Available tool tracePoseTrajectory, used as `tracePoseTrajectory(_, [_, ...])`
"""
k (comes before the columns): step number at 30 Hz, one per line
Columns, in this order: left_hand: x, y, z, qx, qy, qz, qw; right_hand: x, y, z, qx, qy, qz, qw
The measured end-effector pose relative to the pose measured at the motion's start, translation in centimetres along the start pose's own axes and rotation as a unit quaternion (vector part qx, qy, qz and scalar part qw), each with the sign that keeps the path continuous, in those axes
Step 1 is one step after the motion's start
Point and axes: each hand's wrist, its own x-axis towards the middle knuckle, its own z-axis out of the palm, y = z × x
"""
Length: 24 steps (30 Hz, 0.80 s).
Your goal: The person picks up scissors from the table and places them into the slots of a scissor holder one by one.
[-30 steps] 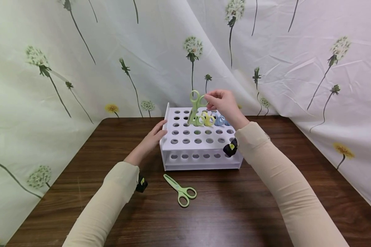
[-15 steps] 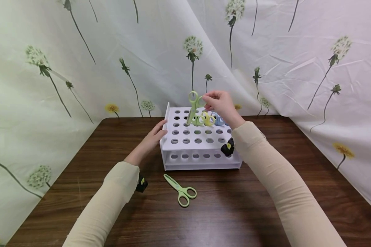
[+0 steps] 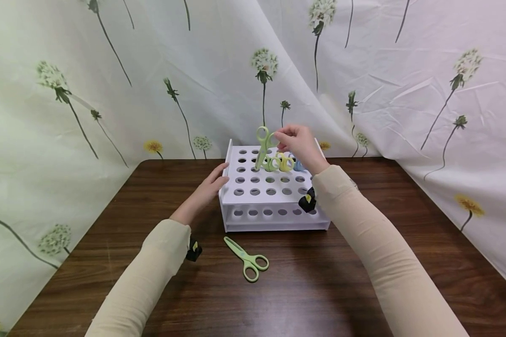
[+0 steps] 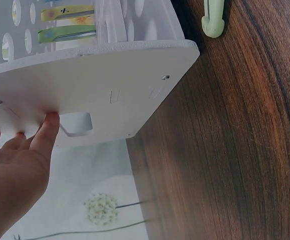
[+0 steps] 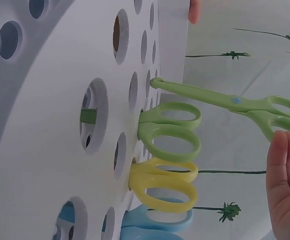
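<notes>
My right hand (image 3: pixel 297 142) pinches one handle loop of a pair of light green scissors (image 3: pixel 261 155) above the white rack (image 3: pixel 262 186). Blades point down, and in the right wrist view the tip of these scissors (image 5: pixel 205 95) is at a hole; whether it is inside I cannot tell. Beside it, green scissors (image 5: pixel 147 127), yellow scissors (image 5: pixel 139 181) and blue scissors (image 5: pixel 134 221) stand in holes, handles up. My left hand (image 3: pixel 206 187) touches the rack's left side; in the left wrist view its fingertips rest on the side panel (image 4: pixel 84 85) near a cutout.
Another pair of light green scissors (image 3: pixel 245 257) lies on the dark wooden table (image 3: pixel 312 281) in front of the rack. Behind the rack hangs a white cloth (image 3: pixel 219 84) printed with dandelions. The rack has rows of round holes on two levels.
My right hand has shifted slightly left and down, with the handles of the held green scissors tilting left. My left hand stays on the rack's side.
</notes>
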Motion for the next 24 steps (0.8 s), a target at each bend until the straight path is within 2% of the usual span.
tracePoseTrajectory(4, [0.1, 0.0, 0.0, 0.000, 0.001, -0.006, 1.0000, 0.2, 0.1, 0.2, 0.002, 0.002, 0.008, 1.000])
tracePoseTrajectory(6, [-0.3, 0.7, 0.1, -0.008, 0.000, -0.013, 0.9999, 0.4, 0.1, 0.3, 0.000, 0.003, 0.011, 1.000])
tracePoseTrajectory(8, [-0.3, 0.7, 0.1, -0.011, 0.000, -0.014, 0.9998, 0.5, 0.2, 0.4, 0.001, 0.005, 0.011, 1.000])
tracePoseTrajectory(11, [-0.2, 0.6, 0.1, -0.018, 0.002, -0.013, 0.9997, 0.6, 0.3, 0.6, 0.001, 0.008, 0.011, 1.000])
tracePoseTrajectory(13, [0.3, -0.2, 0.0, -0.013, 0.005, -0.009, 0.9999, 0.8, 0.4, 0.7, 0.005, 0.010, 0.013, 1.000])
tracePoseTrajectory(24, [0.2, -0.1, 0.0, -0.021, 0.005, -0.011, 0.9997, 1.4, 1.2, 1.4, 0.009, 0.003, 0.023, 1.000])
